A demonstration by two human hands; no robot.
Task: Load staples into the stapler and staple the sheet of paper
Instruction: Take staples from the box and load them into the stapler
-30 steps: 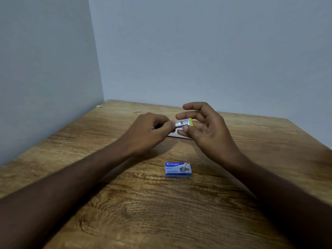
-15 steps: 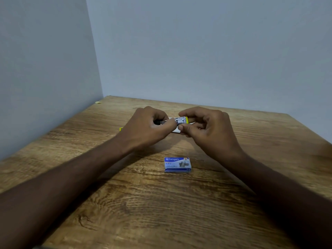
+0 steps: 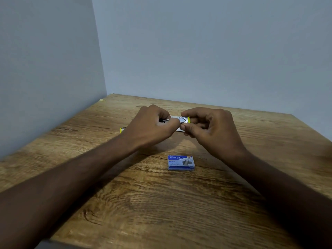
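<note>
Both hands pinched on stapler (image 3: 183,120), held above table (image 3: 161,203): left hand (image 3: 152,126) at left end, right hand (image 3: 212,128) at yellow-tipped right end. Long axis left-right. Staple box (image 3: 181,162) just below, nearer right hand.

Stapler (image 3: 183,120) mostly hidden by hands; paper (image 3: 177,129) nearly covered; box (image 3: 181,162) small print unreadable.

small silver-and-yellow metal stapler (image 3: 183,120): held above table, lengthwise | blue cardboard staple box (image 3: 181,162): flat, closed, nearer the camera than the stapler
</note>
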